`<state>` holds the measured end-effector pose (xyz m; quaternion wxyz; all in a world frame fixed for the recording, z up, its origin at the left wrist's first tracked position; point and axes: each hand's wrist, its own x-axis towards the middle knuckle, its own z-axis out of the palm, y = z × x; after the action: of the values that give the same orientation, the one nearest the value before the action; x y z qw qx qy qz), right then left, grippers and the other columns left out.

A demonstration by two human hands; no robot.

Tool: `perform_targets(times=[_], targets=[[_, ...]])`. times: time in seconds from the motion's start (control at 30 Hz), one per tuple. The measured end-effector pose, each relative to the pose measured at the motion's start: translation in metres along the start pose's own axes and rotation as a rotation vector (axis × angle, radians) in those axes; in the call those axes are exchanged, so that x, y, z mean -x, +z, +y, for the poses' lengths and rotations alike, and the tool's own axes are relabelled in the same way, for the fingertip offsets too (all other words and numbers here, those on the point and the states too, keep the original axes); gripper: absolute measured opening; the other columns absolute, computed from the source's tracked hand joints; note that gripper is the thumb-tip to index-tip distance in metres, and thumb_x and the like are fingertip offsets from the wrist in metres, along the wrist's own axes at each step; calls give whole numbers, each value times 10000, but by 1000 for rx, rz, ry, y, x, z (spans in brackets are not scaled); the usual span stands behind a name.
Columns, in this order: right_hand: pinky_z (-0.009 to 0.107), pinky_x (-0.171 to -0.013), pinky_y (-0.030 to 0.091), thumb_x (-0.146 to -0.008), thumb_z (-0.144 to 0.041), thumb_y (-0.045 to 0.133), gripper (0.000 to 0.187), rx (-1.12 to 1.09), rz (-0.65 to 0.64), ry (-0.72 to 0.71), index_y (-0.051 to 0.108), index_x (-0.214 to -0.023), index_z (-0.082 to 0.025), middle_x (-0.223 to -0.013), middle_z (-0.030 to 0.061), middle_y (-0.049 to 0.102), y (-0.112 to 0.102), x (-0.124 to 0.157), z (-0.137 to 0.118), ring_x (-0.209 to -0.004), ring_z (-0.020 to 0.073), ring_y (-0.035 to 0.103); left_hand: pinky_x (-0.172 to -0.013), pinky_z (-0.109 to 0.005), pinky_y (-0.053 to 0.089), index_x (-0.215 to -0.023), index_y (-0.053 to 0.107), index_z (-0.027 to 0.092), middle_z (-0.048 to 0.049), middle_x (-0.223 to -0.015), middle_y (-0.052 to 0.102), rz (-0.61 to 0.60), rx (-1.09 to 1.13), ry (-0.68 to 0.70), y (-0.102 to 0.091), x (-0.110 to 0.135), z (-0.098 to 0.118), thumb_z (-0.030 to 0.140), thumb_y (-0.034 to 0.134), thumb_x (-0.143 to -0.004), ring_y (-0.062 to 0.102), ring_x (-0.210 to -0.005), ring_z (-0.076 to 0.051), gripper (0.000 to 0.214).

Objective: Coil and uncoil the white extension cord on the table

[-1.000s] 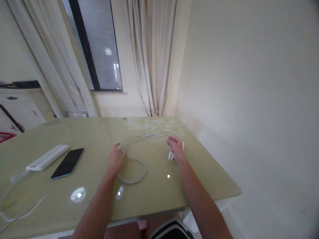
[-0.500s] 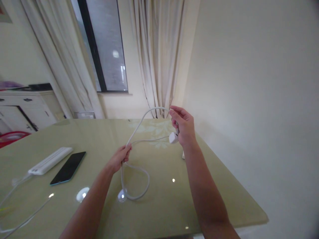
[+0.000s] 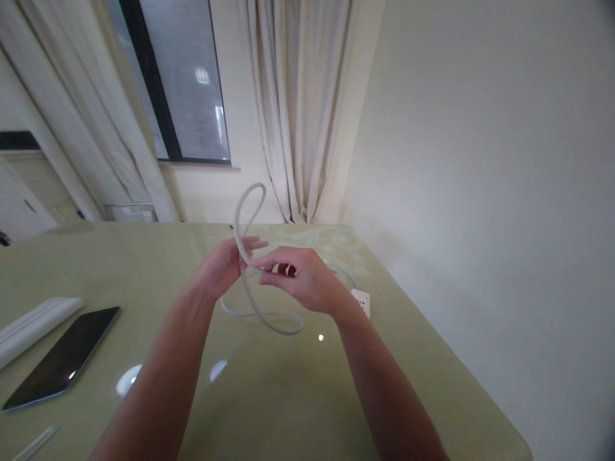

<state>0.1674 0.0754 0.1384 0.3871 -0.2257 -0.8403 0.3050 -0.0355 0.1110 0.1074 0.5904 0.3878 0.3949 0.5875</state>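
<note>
Cable (image 3: 236, 221), white and looped, rises above the glossy green table (image 3: 298, 403): bare right hand (image 3: 307, 276) pinches it, bare left hand (image 3: 221, 264) (fingers extended, can't tell if gripping) sits right alongside.

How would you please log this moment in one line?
Left hand: at white cable, fingers extended | Right hand: pinching white cable | Table: phone, white socket block

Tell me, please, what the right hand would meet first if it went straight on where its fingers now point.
Beyond the white cable it pinches, the right hand would most likely meet the left hand first, just ahead; one view leaves the exact depth between them unclear.
</note>
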Motion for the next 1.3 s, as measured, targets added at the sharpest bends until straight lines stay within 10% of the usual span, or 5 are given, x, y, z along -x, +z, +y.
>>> perform_targets(times=[0.33, 0.57, 0.97, 1.2, 1.3], targets=[[234, -742, 436, -895, -179, 735, 262, 158, -56, 55, 764, -1138, -274, -894, -6, 736, 8, -4, 15, -741, 113, 615, -409, -199, 187, -1266, 638, 165, -15, -739, 631, -48, -344, 166, -2, 10, -10, 512, 632, -891, 344, -461, -67, 511], [234, -653, 463, -917, -266, 667, 258, 198, 518, 151, 739, -1156, -198, -866, 25, 727, -3, -7, 26, -661, 109, 597, -477, -214, 348, -954, 731, 147, -74, -873, 700, -16, -774, 270, 1, 6, -11, 376, 565, -877, 500, -612, -126, 294], [151, -438, 286, -905, -392, 639, 271, -322, 1349, 36, 700, -1078, -192, -820, -26, 588, -75, 5, 37, -515, 23, 386, -404, -201, 210, -905, 710, 151, -23, -763, 653, 281, -341, 264, -30, -16, -16, 476, 784, -671, 336, -450, -45, 408], [136, -394, 258, -951, -398, 582, 241, -464, 1520, -5, 659, -1111, -235, -819, -54, 445, -78, 10, 31, -486, 12, 331, -468, -231, 309, -703, 664, 185, -23, -568, 582, 290, -927, 359, -34, -20, -31, 534, 637, -842, 484, -490, -130, 376], [144, -394, 240, -938, -394, 603, 236, -474, 1499, -1, 673, -1082, -221, -824, -54, 446, -82, 12, 37, -483, 6, 326, -402, -222, 217, -664, 572, 194, 52, -436, 376, 242, -660, 179, -30, -22, -33, 513, 595, -888, 338, -377, -95, 391]])
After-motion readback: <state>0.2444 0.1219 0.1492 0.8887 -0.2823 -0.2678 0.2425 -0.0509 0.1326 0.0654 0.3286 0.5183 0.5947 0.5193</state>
